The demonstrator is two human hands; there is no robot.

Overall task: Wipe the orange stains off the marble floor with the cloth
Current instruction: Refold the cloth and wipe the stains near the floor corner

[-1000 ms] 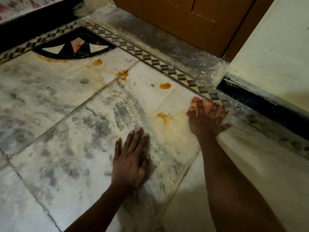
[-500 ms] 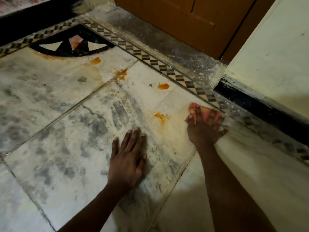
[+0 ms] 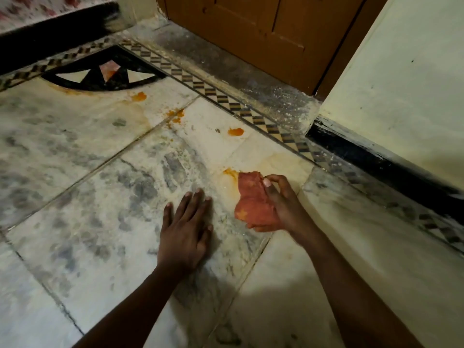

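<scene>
The left hand (image 3: 187, 232) is lying flat on the grey-veined marble floor (image 3: 82, 197), fingers straight and together. Just to its right, the right hand (image 3: 281, 204) is gripping a bunched reddish-orange cloth (image 3: 251, 199), whose upper edge is touching an orange stain (image 3: 229, 172). Farther off, more orange stains (image 3: 235, 132) are sitting near the checkered border strip (image 3: 226, 99) and the black fan inlay (image 3: 100, 74), before a brown wooden door (image 3: 263, 28).

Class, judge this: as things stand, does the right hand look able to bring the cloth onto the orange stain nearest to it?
Probably yes. The right hand grips the cloth, whose far edge already lies beside the nearest stain. Bare marble floor lies between; the left hand rests flat off to the side.
</scene>
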